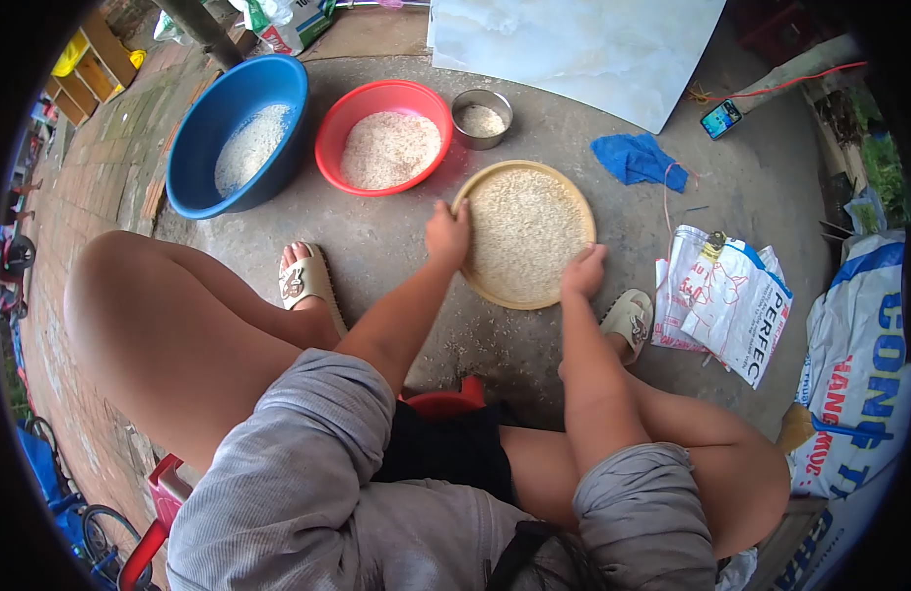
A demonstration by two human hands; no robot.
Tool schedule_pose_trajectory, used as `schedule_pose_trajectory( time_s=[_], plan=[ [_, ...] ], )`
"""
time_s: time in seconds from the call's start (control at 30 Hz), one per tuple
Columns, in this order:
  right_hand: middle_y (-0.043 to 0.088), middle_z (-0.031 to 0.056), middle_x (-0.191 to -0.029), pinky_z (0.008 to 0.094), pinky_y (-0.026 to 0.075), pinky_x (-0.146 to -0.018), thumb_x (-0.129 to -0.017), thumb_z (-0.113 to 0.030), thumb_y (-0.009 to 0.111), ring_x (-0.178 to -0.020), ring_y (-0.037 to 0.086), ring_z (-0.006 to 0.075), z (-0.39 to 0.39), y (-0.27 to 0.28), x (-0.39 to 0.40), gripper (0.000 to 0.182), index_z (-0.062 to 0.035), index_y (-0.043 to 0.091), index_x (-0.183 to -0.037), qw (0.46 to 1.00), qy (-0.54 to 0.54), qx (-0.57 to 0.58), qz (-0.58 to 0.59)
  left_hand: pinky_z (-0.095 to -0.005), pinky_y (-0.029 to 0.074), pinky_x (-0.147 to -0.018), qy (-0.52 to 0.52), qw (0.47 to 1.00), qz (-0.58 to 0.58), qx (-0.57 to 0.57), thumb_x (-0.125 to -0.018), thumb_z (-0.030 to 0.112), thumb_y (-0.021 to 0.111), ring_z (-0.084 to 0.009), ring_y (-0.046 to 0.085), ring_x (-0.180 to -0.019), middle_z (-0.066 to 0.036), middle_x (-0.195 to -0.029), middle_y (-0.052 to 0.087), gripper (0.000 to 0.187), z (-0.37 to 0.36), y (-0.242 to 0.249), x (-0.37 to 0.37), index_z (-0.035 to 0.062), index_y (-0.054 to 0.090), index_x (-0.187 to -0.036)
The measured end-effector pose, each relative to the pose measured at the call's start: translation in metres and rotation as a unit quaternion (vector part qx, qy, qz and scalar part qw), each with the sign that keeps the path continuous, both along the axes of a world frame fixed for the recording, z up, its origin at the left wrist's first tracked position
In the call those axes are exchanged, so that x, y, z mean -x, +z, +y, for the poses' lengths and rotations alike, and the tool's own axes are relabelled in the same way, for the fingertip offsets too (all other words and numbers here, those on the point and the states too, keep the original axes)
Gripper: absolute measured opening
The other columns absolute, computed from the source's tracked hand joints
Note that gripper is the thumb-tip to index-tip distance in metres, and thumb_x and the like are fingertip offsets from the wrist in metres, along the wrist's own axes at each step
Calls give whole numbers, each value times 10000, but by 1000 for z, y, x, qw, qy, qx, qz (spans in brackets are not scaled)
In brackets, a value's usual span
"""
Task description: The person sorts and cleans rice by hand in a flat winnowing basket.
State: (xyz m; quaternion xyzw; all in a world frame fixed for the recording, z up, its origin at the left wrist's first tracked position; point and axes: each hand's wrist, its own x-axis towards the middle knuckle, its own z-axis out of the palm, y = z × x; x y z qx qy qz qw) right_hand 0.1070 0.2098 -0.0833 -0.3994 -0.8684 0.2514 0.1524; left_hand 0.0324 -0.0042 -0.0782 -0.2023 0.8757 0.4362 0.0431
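A round tan tray (472,279) full of pale grains is held between my two hands, over the concrete floor. My left hand (447,234) grips its left rim, and my right hand (584,271) grips the rim at the lower right. Beyond it stand a red basin (329,169) with pale grains and a small metal bowl (482,141) with a little grain in it. At the upper left, a large blue basin (194,163) holds whitish grains on its bottom.
A blue cloth (633,161) and flattened printed bags (716,300) lie to the right. Farther right are large printed sacks (854,364) and a phone (720,119). A marbled panel (573,54) lies at the top. My sandalled feet flank the tray.
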Motion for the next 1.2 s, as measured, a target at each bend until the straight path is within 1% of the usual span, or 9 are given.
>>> schedule_pose_trajectory(
  time_s=[0.07, 0.17, 0.47, 0.6, 0.7, 0.9, 1.0, 1.07, 1.2],
  plan=[
    [618, 237, -840, 514, 448, -671, -950, -317, 358, -812, 586, 436, -37, -2, 10, 252, -79, 430, -988, 999, 20, 17, -23, -467, 466, -696, 6, 998, 44, 33, -873, 425, 525, -417, 604, -793, -233, -809, 626, 414, -41, -25, 7, 13, 552, -891],
    [615, 245, -829, 519, 447, -660, -947, -331, 366, -788, 587, 440, -67, -6, 19, 266, -77, 442, -966, 994, 105, 30, 6, -469, 466, -680, 22, 996, 5, 85, -871, 436, 517, -415, 601, -782, -220, -793, 626, 405, -85, -11, -3, 34, 565, -881],
    [622, 232, -780, 512, 453, -628, -956, -334, 365, -749, 600, 426, 5, -3, -3, 299, -45, 438, -936, 998, 55, 10, -25, -477, 456, -747, -33, 999, 1, 40, -886, 462, 469, -429, 585, -839, -224, -831, 622, 413, -8, 7, -14, 60, 561, -888],
    [626, 224, -806, 510, 464, -654, -951, -344, 371, -781, 601, 423, -57, -13, 24, 295, -56, 433, -940, 993, 103, -14, -56, -458, 478, -685, 11, 995, -14, 102, -877, 496, 475, -363, 623, -790, -168, -797, 646, 455, -76, -11, 1, 56, 590, -856],
    [628, 219, -816, 511, 464, -658, -947, -352, 375, -789, 602, 421, -76, -13, 33, 289, -71, 438, -948, 988, 143, 0, -58, -454, 475, -687, 38, 991, -23, 123, -883, 477, 474, -376, 615, -772, -176, -787, 638, 444, -107, -6, -4, 49, 583, -839],
    [623, 230, -789, 522, 443, -627, -936, -344, 412, -749, 594, 432, 1, -24, 35, 290, -60, 467, -921, 992, 121, -15, -19, -478, 453, -709, 35, 999, 22, 21, -887, 437, 491, -422, 586, -807, -226, -807, 613, 399, -24, 7, -9, 45, 562, -872],
    [625, 227, -800, 511, 457, -638, -938, -341, 408, -766, 597, 429, -1, -10, 37, 287, -59, 460, -940, 995, 104, 8, 1, -478, 456, -723, 17, 998, 34, 42, -890, 429, 490, -425, 585, -827, -228, -822, 616, 392, -21, 13, 6, 45, 565, -888],
    [626, 223, -803, 506, 466, -650, -940, -343, 396, -773, 600, 424, -40, -5, 47, 281, -68, 453, -951, 993, 111, 4, -38, -476, 477, -697, 32, 996, 72, 36, -885, 464, 476, -404, 609, -809, -201, -833, 640, 391, -73, -6, 20, 90, 581, -935],
    [628, 222, -808, 508, 471, -651, -940, -358, 385, -778, 608, 416, -95, -10, 56, 285, -82, 452, -958, 985, 161, 8, -56, -465, 482, -679, 52, 992, -7, 113, -888, 466, 471, -383, 623, -773, -199, -791, 639, 431, -123, -13, 5, 50, 582, -866]
  ],
)
